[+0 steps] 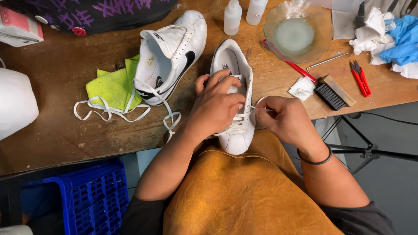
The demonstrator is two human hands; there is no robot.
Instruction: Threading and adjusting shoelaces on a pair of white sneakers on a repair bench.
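**Lacing a white shoe at the table edge**

Between the two hands, a white shoe lies toe toward the person, half on the table, toe over an ochre apron. Left hand clamps over the laced front, fingers curled down on it. Right hand pinches the white lace between thumb and forefinger, lace drawn taut across to the eyelets.

Handling, by judgement: shoe light, leather upper smooth and a bit slippery, best held across the instep. Lace soft, limp, best gripped near its tip.

Just left of the left hand: second white shoe, its loose lace trailing over a yellow-green cloth. Beyond the right hand: black brush, red snips, glass bowl, two small bottles.
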